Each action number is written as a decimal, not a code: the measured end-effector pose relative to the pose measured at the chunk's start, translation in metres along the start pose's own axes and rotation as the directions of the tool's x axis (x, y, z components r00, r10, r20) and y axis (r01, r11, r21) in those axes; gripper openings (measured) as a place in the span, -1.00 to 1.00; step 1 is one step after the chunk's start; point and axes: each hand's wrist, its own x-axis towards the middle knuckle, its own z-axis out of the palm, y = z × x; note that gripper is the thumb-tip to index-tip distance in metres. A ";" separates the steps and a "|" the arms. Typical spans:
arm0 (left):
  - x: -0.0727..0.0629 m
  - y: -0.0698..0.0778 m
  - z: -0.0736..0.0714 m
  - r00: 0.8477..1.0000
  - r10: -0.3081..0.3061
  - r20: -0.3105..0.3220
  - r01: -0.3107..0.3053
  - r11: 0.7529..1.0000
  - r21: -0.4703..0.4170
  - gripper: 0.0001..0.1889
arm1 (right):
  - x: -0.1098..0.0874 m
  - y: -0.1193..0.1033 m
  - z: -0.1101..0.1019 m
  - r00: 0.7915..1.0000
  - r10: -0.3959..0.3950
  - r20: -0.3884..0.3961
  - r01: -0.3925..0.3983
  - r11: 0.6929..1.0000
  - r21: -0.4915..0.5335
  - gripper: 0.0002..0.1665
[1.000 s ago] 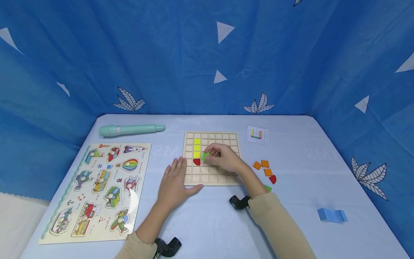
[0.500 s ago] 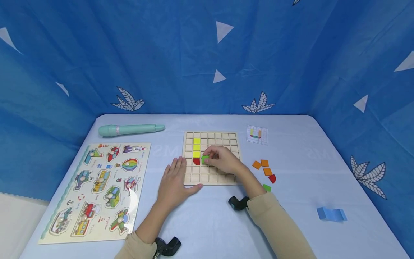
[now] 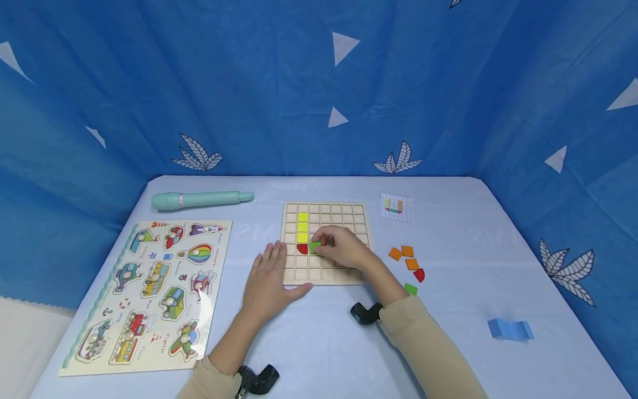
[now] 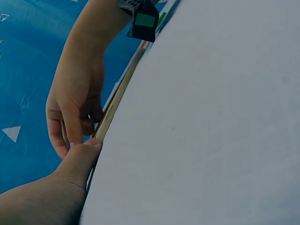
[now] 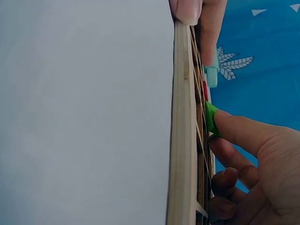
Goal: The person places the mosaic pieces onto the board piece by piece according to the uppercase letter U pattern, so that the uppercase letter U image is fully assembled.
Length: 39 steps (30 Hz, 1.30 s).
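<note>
A wooden grid board [image 3: 302,275] lies mid-table. My left hand [image 3: 264,285] rests along its left side with straight fingers, the thumb at its front edge. Between thumb and fingers, my right hand [image 3: 344,246] pinches a green square tile [image 3: 315,247] over the grid; the right wrist view shows that green tile [image 5: 212,118] tilted at the board's surface. Just left of it, a red quarter-circle tile [image 3: 302,249] occupies a cell. Above the red piece, several yellow square tiles [image 3: 302,227] form a column.
Right of the board lie several orange tiles [image 3: 407,251], a red quarter-circle [image 3: 419,275] and another green tile [image 3: 411,289]. A pattern card [image 3: 396,208] is behind them. Elsewhere are a vehicle puzzle [image 3: 194,266], a mint-green microphone-shaped object [image 3: 204,200] and a blue block [image 3: 510,330].
My right hand has lowered the green tile slightly toward the front, bringing it beside the red quarter-circle. The left hand has stayed in place.
</note>
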 end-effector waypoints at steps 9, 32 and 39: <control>0.001 -0.001 0.002 1.000 0.003 -0.015 -0.003 1.000 0.006 0.24 | 0.002 -0.001 0.001 1.000 -0.007 -0.004 0.007 0.999 -0.050 -0.83; 0.001 -0.002 0.005 1.000 -0.007 -0.005 0.007 1.000 0.008 0.25 | -0.008 -0.010 -0.008 0.999 -0.026 0.020 0.028 0.995 -0.091 -0.62; 0.001 -0.002 0.005 1.000 -0.011 -0.007 0.011 1.000 0.013 0.25 | -0.025 -0.016 -0.029 0.998 -0.058 0.027 0.059 0.997 -0.040 -0.65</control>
